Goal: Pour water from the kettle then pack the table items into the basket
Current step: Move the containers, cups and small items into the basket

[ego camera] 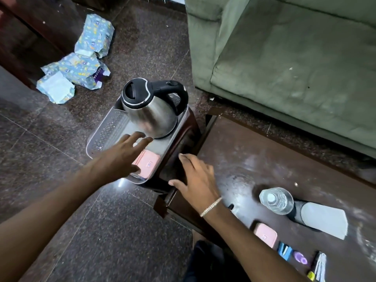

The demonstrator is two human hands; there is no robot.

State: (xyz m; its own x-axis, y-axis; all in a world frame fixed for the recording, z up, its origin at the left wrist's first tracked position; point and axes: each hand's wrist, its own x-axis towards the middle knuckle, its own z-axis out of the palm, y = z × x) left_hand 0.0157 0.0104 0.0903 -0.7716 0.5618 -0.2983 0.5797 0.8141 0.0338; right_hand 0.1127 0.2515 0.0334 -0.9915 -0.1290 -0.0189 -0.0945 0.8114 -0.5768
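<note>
The left hand (122, 157), fingers straight and spread, reaches over a pink box (147, 163) in the basket (101, 135). The right hand (195, 178) rests open on the table (244, 159) corner. Beyond the left hand's fingertips, the steel kettle (150, 115), with a black lid and handle, stands upright in the basket, spout pointing left and handle right.

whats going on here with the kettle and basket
A person is packing table items into the basket, which sits on a stool. The kettle and one pink box are already in it. The left hand reaches open over the basket and holds nothing. The right hand lies open at the corner of the table. A bottle, a second pink box and small items remain on the table.
</note>
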